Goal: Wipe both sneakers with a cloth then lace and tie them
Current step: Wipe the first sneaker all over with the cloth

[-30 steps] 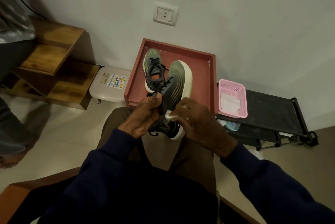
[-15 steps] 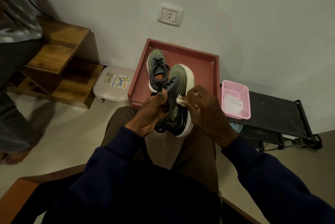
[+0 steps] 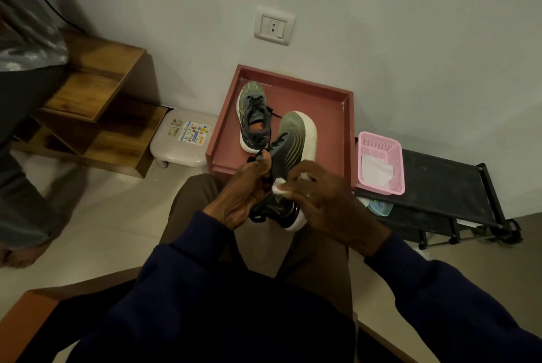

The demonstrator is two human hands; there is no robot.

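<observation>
White cloth (image 3: 280, 188), a small crumpled wad, is what has moved. A second ago we had it low on the side of the dark grey-green mesh sneaker with the thick white sole (image 3: 289, 154). Half a second ago it had slid up toward the midfoot, and now it is back down near the collar, pressed to the upper. We read that as one full back-and-forth stroke, so wiping this shoe is under way, not finished. Our right hand (image 3: 331, 204) has its fingers (image 3: 315, 170) curled round the cloth, pinching it against the sneaker's side. Our left hand (image 3: 240, 198) has kept its hold throughout, thumb and fingers closed on the laced top edge, steadying the shoe above our lap with its toe toward the wall. The matching second sneaker (image 3: 253, 116) has stayed put, upright on the red-brown square tray (image 3: 347, 127), a lace end trailing, just beyond the held one. A spare cloth (image 3: 375, 170) lies in the pink perforated plastic basket (image 3: 396, 157) on the low black rack (image 3: 457, 180) to our right. We judge that the rest of this shoe, then the second one, then lacing and tying both, all remain to be done.
</observation>
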